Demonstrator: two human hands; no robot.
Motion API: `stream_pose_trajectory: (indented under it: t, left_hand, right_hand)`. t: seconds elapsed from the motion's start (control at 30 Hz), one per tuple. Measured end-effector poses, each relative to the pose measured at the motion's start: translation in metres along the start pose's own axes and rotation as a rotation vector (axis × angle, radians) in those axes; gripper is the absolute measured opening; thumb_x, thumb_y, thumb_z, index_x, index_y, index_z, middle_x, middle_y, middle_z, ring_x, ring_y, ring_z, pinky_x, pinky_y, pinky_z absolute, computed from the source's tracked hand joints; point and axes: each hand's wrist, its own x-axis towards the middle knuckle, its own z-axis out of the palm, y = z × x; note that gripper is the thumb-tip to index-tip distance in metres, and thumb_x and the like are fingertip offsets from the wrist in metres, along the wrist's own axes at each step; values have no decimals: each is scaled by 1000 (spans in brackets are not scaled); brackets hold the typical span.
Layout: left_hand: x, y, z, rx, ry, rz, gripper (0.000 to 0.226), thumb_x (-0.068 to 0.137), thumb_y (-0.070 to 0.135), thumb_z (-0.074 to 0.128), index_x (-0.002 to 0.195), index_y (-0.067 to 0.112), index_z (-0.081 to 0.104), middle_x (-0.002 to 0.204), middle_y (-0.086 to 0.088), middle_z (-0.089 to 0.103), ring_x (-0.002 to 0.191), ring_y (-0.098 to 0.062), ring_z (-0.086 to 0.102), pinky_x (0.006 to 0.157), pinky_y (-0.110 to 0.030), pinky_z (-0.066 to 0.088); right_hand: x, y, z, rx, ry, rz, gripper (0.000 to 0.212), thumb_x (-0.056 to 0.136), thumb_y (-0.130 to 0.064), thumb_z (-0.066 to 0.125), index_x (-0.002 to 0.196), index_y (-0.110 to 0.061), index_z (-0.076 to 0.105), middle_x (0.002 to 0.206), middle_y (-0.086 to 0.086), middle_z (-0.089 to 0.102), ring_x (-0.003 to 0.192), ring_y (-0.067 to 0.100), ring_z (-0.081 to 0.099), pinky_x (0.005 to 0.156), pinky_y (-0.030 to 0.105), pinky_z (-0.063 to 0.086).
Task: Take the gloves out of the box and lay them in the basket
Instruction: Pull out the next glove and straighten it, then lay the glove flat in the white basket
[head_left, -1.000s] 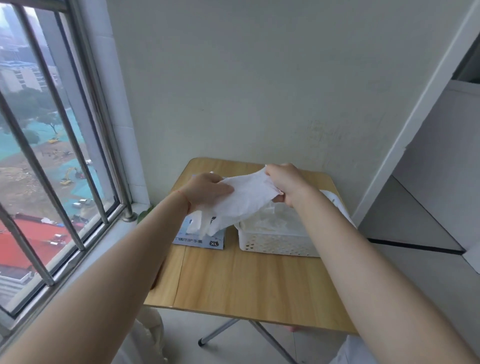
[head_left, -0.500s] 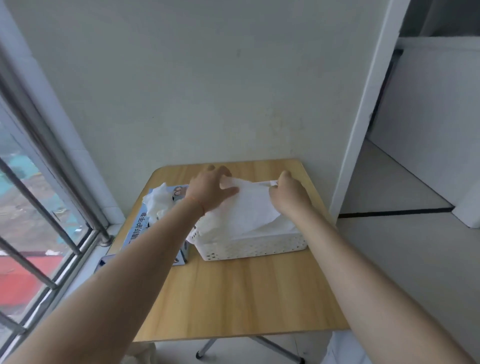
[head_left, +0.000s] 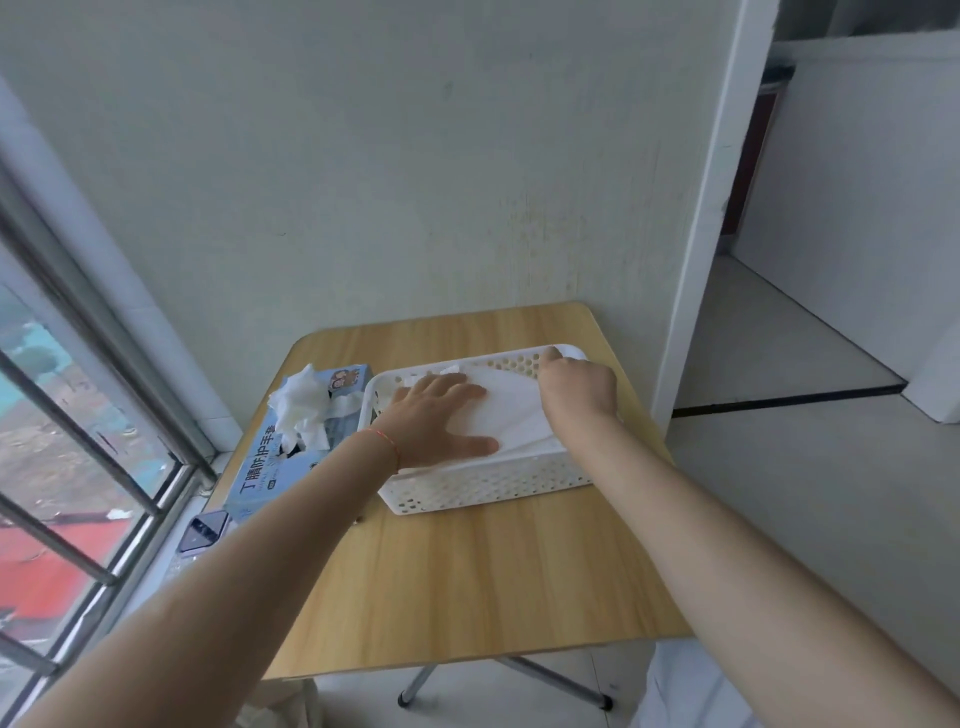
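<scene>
Item: white glove (head_left: 511, 415), lying flat inside the white perforated basket (head_left: 483, 488) on top of what looks like a pile of the same. Left hand (head_left: 441, 423), fingers straight and spread, pressed palm-down on the near-left part of the glove, presumably to smooth it and keep it from springing up. Right hand (head_left: 576, 387), fingers curled at the far right corner of the basket, apparently pinching the glove's edge against the rim (exact grip hidden behind the knuckles), likely to pull the sheet taut toward that end while the other palm flattens it. Basket set toward the right of the wooden table (head_left: 467, 582), just beside the blue glove box (head_left: 291, 462), close enough for a short carry between the two. Box lying flat along the table's left edge, opening upward, with a crumpled tuft of further gloves (head_left: 304, 410) standing out of the slot, ready for the next pull. Phone (head_left: 203, 530) near the box's front corner, at the window sill. Stage, by judgement: laying-down of the current glove nearly finished; more left in the box.
</scene>
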Motion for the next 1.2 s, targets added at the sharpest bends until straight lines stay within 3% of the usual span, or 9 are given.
stream_pose_trajectory:
  t: [0.1, 0.23, 0.4, 0.53, 0.67, 0.77, 0.97, 1.07, 1.2]
  left_hand:
    - [-1, -9, -5, -102, 41, -23, 62, 85, 63, 61, 141, 41, 44, 157, 6, 30, 146, -21, 24, 119, -46, 18]
    - [-3, -23, -25, -237, 144, -55, 27, 94, 28, 61, 121, 31, 64, 134, 0, 52, 124, -23, 49, 107, -37, 39]
    - [-7, -25, -43, -48, 266, -210, 41, 86, 2, 52, 114, 28, 66, 121, -3, 53, 116, -25, 51, 95, -40, 47]
    - [-11, -2, -41, -123, 292, -88, 16, 91, 29, 60, 104, 30, 69, 100, 2, 57, 96, -22, 61, 83, -35, 52]
    - [-12, 8, -34, -42, -55, -121, 65, 78, 66, 66, 131, 34, 49, 113, 5, 54, 105, -19, 56, 86, -30, 46]
    - [-11, 2, -28, -73, -223, -200, 80, 74, 67, 70, 137, 34, 35, 117, -3, 61, 85, -19, 63, 71, -28, 53]
    - [-11, -5, -27, -191, -300, -214, 71, 76, 66, 69, 131, 36, 36, 90, -6, 67, 58, -17, 70, 59, -28, 57]
    - [-12, -20, -43, -300, -86, -215, 48, 79, 66, 66, 114, 36, 52, 74, -1, 67, 49, -13, 64, 55, -27, 56]
    - [-21, -50, -50, -334, 397, -285, 15, 93, 31, 58, 96, 22, 70, 91, -1, 69, 75, -21, 66, 66, -26, 51]
  right_hand:
    - [-1, -1, 1, -63, -6, -13, 39, 83, 3, 54, 119, -7, 46, 68, -4, 45, 57, 15, 45, 47, 24, 20]
    - [-3, -3, -1, -94, 27, 18, 38, 85, -4, 59, 121, -8, 47, 112, 8, 55, 88, 19, 64, 57, 26, 35]
    - [-4, -13, -11, -43, 129, 36, 41, 83, -4, 64, 120, -6, 46, 117, 13, 47, 89, 19, 62, 59, 28, 40]
    - [-5, -24, -22, 167, 118, -98, 30, 89, 0, 52, 119, -5, 46, 117, 14, 50, 90, 27, 60, 59, 32, 37]
    - [-4, -28, -14, 242, -119, -139, 53, 98, -45, 42, 141, -15, 35, 139, 16, 44, 119, 33, 51, 76, 38, 43]
    - [-5, -22, -5, 212, -304, -94, 83, 88, -72, 40, 154, -28, 14, 159, 14, 17, 141, 35, 31, 104, 44, 37]
    - [-4, -22, -4, 194, -322, -118, 87, 83, -79, 39, 153, -33, 17, 160, 12, 16, 140, 32, 33, 102, 43, 38]
    - [2, -30, -20, 192, -177, -152, 72, 91, -70, 34, 147, -24, 33, 149, 13, 35, 125, 31, 49, 79, 37, 42]
    - [9, -66, -37, 305, -36, -227, 40, 99, -47, 38, 115, -14, 52, 116, 9, 52, 97, 29, 57, 67, 33, 39]
